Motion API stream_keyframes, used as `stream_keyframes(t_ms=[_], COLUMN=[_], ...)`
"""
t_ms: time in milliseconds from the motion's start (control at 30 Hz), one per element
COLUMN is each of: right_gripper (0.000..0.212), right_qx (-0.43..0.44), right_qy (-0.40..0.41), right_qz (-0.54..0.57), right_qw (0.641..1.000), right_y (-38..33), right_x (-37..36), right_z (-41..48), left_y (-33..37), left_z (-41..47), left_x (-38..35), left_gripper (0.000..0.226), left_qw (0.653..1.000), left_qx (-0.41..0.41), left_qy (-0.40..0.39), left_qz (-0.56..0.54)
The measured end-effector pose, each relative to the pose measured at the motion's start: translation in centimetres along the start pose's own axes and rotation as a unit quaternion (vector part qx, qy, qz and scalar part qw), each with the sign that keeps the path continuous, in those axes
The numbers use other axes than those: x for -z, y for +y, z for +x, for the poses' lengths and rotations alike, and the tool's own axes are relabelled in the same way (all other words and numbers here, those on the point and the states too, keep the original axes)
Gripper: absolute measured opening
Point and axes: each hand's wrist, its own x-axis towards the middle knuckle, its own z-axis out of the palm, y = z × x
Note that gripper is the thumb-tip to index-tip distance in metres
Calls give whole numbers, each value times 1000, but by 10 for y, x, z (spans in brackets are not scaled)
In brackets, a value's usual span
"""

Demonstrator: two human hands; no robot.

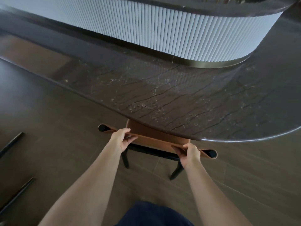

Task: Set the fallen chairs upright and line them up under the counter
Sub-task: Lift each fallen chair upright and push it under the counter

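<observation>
While easing in under the dark marble counter (179, 98), mind the overhang first: broad, curved, jutting well out from the white fluted base (162, 30) and covering the front part of the chair (146, 132). Work along the brown tiled floor (57, 111) with a slide or a slight lift, not a shove, to spare tile and feet alike. Treat that chair as upright and close to home: tan backrest (162, 143) toward the body, front mostly hidden beneath the stone, black rear legs (125, 159) standing on the tile. Push straight and evenly, keeping the backrest roughly parallel to the counter edge, as now. Stop short of contact between backrest and stone; probably little travel left. Check the line along the counter before letting go, though no neighbouring upright chair in view to match against. Leave for later the two thin black legs (12, 142) lying at the far left, likely part of another chair down on the floor; remainder out of frame, so hard to say. Keep both hands well apart on the backrest's top edge: left hand (121, 139) clamped near the left end, right hand (189, 154) clamped near the right, just inside the rolled tips (102, 128). Hold with fingers (130, 138) curled round the rim, firm enough to steer, equal pressure on each side to avoid twisting.
</observation>
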Motion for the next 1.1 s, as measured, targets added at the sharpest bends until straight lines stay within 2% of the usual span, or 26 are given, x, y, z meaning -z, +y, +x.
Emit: stream_keyframes(t_ms=[133,167,233,300,400,467,567,633,733,800,967,1033,1100], right_gripper=[8,9,28,49,73,74,61,51,34,30,44,54,55], right_qx=[-60,-66,-79,-115,-142,-142,-112,-71,-14,10,41,42,30], right_qy=[-27,-38,-58,-92,-159,-194,-252,-312,-402,-448,-527,-556,-578], right_qz=[-56,-83,-130,-139,-170,-210,-259,-300,-374,-407,-433,-442,-443], right_qw=[996,994,987,979,962,948,926,899,836,796,730,703,685], right_y=[-4,-4,-10,-17,-28,-32,-32,-31,-23,-14,26,46,70], right_x=[9,12,18,22,24,26,31,36,47,52,55,62,77], right_z=[-3,-6,-16,-27,-46,-60,-81,-95,-117,-133,-193,-220,-247], left_y=[-20,-22,-32,-42,-56,-63,-72,-79,-85,-91,-120,-138,-160], left_z=[-29,-38,-56,-73,-104,-128,-161,-178,-206,-226,-279,-302,-329], left_x=[-2,-3,-2,0,2,4,20,39,74,99,160,183,211], left_gripper=[19,21,32,54,60,54,44,35,36,36,32,32,31], left_qw=[996,994,991,988,982,976,965,959,949,939,920,915,909], left_qx=[-23,-25,-39,-64,-110,-145,-185,-212,-263,-298,-353,-360,-368], left_qy=[-14,-27,-52,-67,-80,-88,-93,-87,-67,-46,26,52,80], left_qz=[-90,-103,-121,-127,-131,-138,-160,-165,-159,-165,-167,-173,-181])
